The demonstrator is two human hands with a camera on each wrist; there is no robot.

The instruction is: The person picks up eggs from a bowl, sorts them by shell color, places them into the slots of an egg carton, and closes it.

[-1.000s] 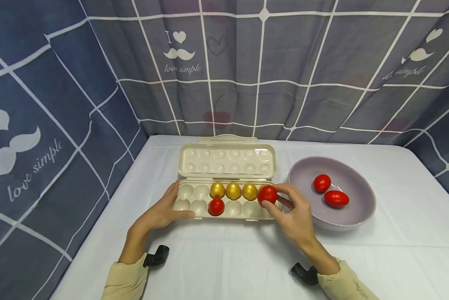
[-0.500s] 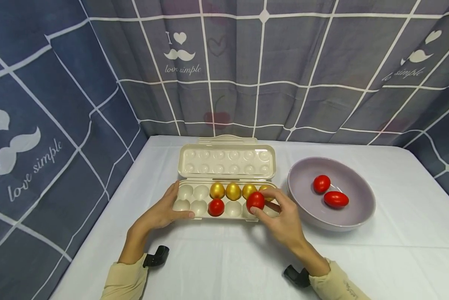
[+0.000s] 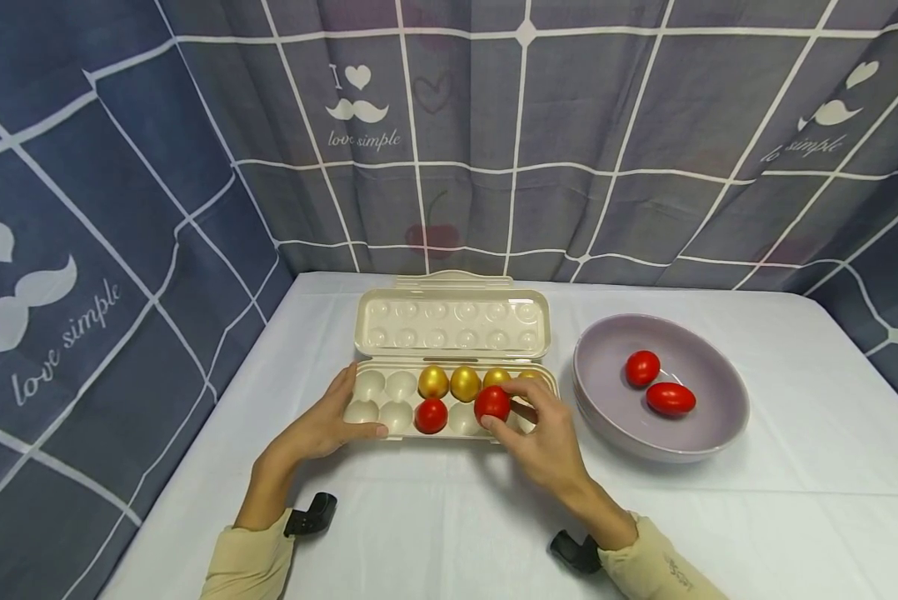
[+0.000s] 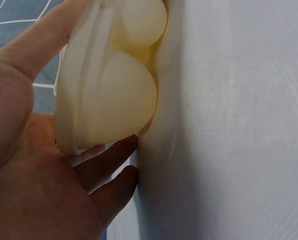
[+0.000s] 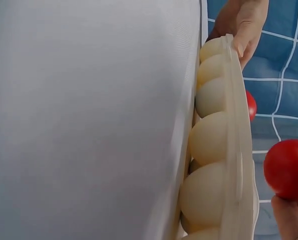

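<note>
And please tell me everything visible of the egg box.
The egg box is cream, apparently plastic; its dimpled lid lies open behind the base. The base rests on white cloth, its two rows of cups holding four gold eggs and one red egg. The left hand grips its left end; contact with the right hand is unclear.

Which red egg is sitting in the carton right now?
The front-row red egg, directly before the leftmost golden egg. The held red egg is in the right hand above the carton; the other two lie in the bowl.
</note>
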